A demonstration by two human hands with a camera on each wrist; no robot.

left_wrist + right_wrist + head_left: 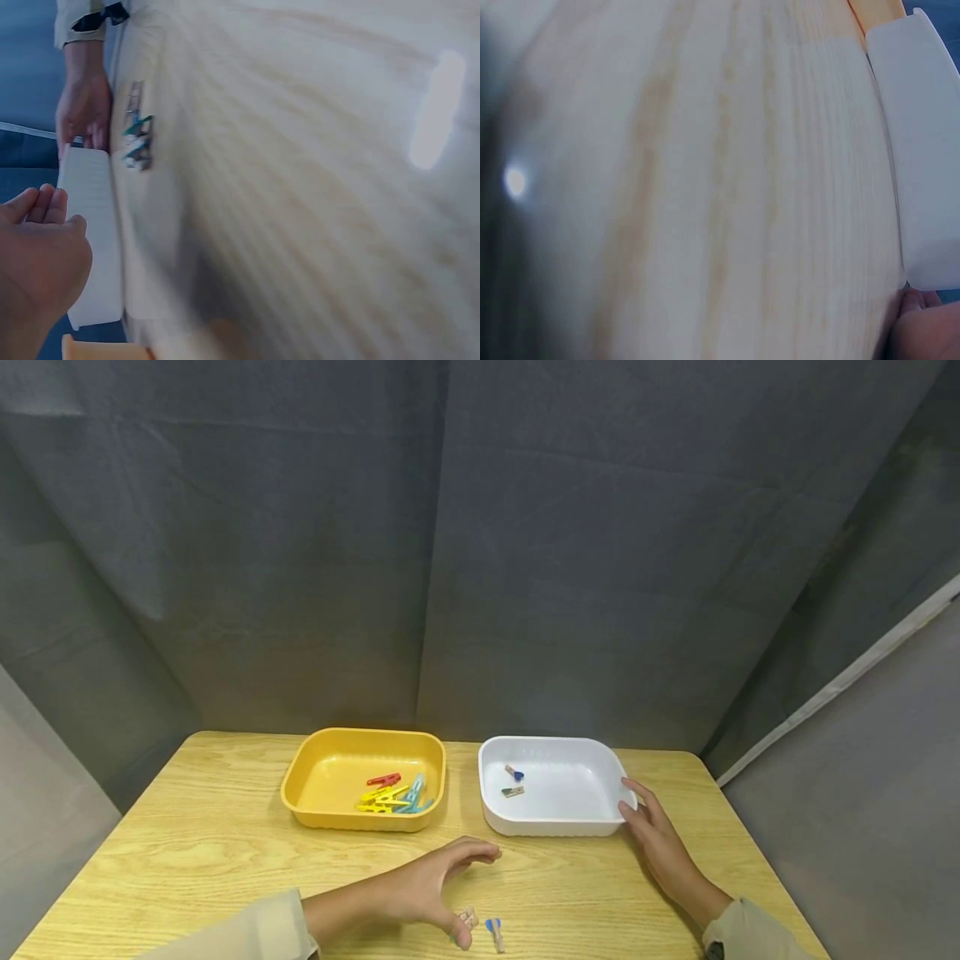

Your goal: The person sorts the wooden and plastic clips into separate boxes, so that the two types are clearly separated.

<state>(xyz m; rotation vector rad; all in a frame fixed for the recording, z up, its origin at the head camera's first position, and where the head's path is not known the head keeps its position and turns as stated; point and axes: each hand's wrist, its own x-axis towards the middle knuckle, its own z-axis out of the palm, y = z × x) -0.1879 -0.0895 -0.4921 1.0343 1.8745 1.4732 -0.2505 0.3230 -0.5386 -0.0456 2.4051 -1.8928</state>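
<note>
My left hand (pixel 423 887) hovers above the table with thumb and fingers spread apart and nothing between them. Close by its thumb lie small wooden clothespins (pixel 468 917) and one wooden clothespin with a blue heart (pixel 495 935). On the right, my right hand (pixel 663 847) grips the right end of a white tray (pixel 555 828), its thumb at the rim. Inside that tray are a wooden clothespin with a blue heart (pixel 514 772) and one with a green part (pixel 513 792). In the right wrist view only a bit of the right hand (pixel 930 326) shows.
A yellow tray (pixel 300 810) stands left of the white one, holding red (pixel 384 780), yellow (pixel 382 795) and light blue (pixel 415 791) plastic clothespins. Dark grey cloth (pixel 315 568) hangs behind the wooden table (pixel 187 852), with panels at both sides.
</note>
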